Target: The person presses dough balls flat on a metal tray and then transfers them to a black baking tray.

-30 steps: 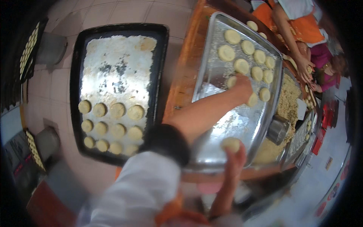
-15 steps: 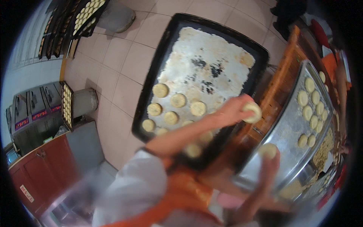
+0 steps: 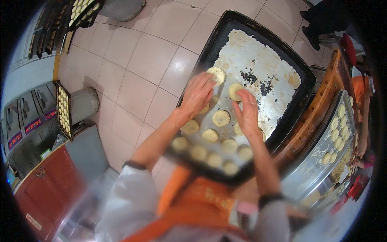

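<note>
A big black-rimmed baking tray [image 3: 242,48] with a pale, patchy lining lies in front of me. Several flat, round pale dough cakes [image 3: 221,118] stand in rows on its nearer part. My left hand [image 3: 197,94] grips one dough cake [image 3: 217,75] by its near side, at the tray's left edge. To the right of it, my right hand [image 3: 247,112] has thumb and fingers around another dough cake [image 3: 234,92], low over the lining. Whether these two cakes rest on the tray is hard to tell. My forearms cover part of the rows.
On the right, a wooden table edge [image 3: 322,97] runs beside the tray; a metal tray [image 3: 310,161] there holds more dough cakes. Another person's dark shoes [image 3: 310,37] show far right. A filled tray [image 3: 64,109], ovens [image 3: 30,113] and a red cabinet [image 3: 50,181] stand left.
Both hands, each with a dough cake, have moved left from the table side to over the black tray. My view has shifted, so the tray appears farther right.
</note>
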`<state>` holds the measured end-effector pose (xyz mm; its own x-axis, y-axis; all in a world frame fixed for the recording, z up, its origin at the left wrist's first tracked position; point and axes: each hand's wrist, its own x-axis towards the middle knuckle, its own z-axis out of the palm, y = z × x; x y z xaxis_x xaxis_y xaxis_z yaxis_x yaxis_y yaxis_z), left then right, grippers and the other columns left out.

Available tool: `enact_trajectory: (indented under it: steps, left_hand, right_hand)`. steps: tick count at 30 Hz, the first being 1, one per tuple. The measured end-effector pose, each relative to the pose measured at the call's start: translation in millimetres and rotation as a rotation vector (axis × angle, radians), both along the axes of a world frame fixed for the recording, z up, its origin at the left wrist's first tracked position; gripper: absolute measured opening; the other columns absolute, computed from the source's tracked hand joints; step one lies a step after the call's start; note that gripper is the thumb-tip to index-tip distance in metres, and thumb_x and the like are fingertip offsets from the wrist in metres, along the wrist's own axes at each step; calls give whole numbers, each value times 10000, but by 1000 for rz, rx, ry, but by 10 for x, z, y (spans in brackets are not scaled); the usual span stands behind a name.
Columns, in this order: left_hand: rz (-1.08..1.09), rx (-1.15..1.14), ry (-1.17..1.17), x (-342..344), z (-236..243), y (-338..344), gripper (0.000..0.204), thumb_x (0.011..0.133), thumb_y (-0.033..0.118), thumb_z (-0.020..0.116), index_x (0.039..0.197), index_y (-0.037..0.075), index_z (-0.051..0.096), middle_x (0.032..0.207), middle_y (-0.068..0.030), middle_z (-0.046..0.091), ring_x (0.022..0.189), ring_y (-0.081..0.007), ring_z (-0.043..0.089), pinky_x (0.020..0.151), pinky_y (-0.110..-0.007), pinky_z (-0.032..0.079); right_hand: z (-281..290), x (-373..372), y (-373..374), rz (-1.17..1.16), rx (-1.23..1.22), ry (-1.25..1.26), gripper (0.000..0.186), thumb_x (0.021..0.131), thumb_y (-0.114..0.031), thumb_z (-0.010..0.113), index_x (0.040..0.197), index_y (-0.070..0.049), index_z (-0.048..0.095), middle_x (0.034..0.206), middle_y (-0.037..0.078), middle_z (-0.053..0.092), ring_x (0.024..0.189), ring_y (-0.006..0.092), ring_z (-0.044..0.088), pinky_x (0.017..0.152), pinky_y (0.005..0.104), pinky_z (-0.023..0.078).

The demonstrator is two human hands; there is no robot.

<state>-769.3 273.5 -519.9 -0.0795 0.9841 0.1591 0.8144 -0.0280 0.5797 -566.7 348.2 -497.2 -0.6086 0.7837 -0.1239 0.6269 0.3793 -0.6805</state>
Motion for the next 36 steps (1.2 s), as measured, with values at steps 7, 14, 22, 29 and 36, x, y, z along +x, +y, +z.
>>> enact_trajectory:
  steps: [7, 14, 22, 29, 36]
  left_hand:
    - [-32, -138, 62, -21, -73, 309, 537, 697, 92, 674, 1210, 100, 512, 1261, -105, 468, 1209, -309, 417, 960, -420, 358]
    - [-96, -62, 81, -19, -55, 317, 538, 656, 128, 684, 1173, 98, 537, 1161, -109, 530, 1124, -304, 483, 895, -410, 413]
    - [-182, -245, 113, -158, 79, 183, 697, 647, -78, 666, 1295, 81, 466, 1370, -187, 390, 1230, -347, 425, 1020, -408, 370]
    - [-102, -147, 263, 265, 293, 394, 561, 787, -73, 548, 1318, 75, 444, 1386, -193, 374, 1268, -361, 385, 1034, -414, 354]
    - [-311, 80, -81, 2604, 911, 1742, 432, 774, -38, 616, 1189, 61, 545, 1315, -145, 473, 1222, -322, 448, 1019, -373, 362]
  right_hand:
    - [-138, -376, -73, 42, 182, -145, 601, 718, -120, 717, 1250, -59, 443, 1272, 150, 430, 1136, 334, 416, 939, 445, 341]
    - [-361, -412, -107, -4, 141, -230, 659, 628, -182, 772, 1202, -47, 479, 1174, 157, 502, 1063, 338, 479, 904, 443, 382]
    - [530, 510, 252, -174, 57, 106, 531, 765, -170, 685, 1229, -21, 474, 1251, 175, 488, 1219, 347, 406, 1023, 435, 329]
    - [954, 3712, 1055, -486, 406, -241, 511, 754, 24, 622, 1240, -51, 484, 1248, 168, 505, 1177, 344, 455, 1018, 392, 356]
    - [979, 5045, 1115, -322, -4, -497, 505, 764, 29, 483, 1265, -6, 433, 1226, 220, 494, 1180, 385, 429, 1012, 410, 341]
